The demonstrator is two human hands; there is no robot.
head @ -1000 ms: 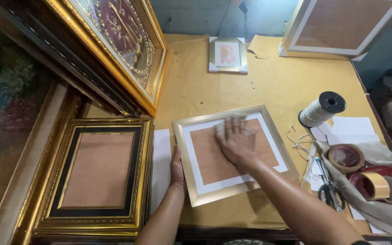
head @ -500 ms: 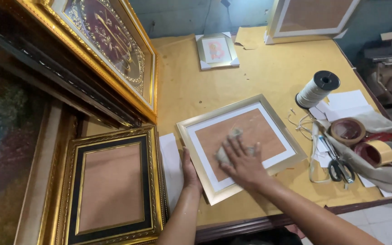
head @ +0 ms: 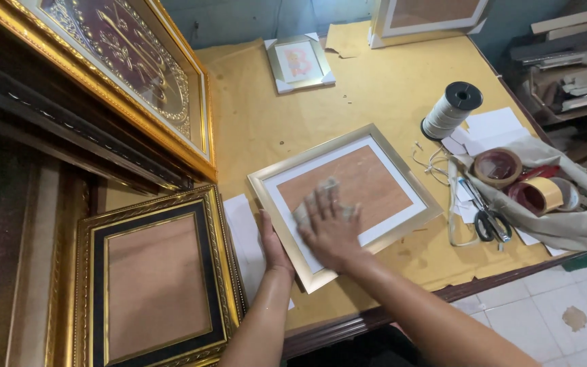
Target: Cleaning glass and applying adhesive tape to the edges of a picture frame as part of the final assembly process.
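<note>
Gold frame (head: 348, 197) flat on table; right hand (head: 331, 224) pressing cloth (head: 301, 214); left hand (head: 273, 245) grip clamped on edge.

Frame (head: 348, 194) lies flat under right hand (head: 331, 224); left hand (head: 274, 245) at its left edge. Second frame (head: 154, 285) left of both hands. Spool (head: 451, 111), tape rolls (head: 518, 180), scissors (head: 485, 216) to the right. Small frame (head: 299, 62) beyond.

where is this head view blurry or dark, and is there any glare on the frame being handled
Head view: the right hand is smeared by motion blur on the pale gold frame, fingertips ghosted; the left hand gripping the frame's edge is sharper. Light is soft and even on the yellow tabletop, with no strong glare on the frame. The far left edge falls into dim shadow.
</note>
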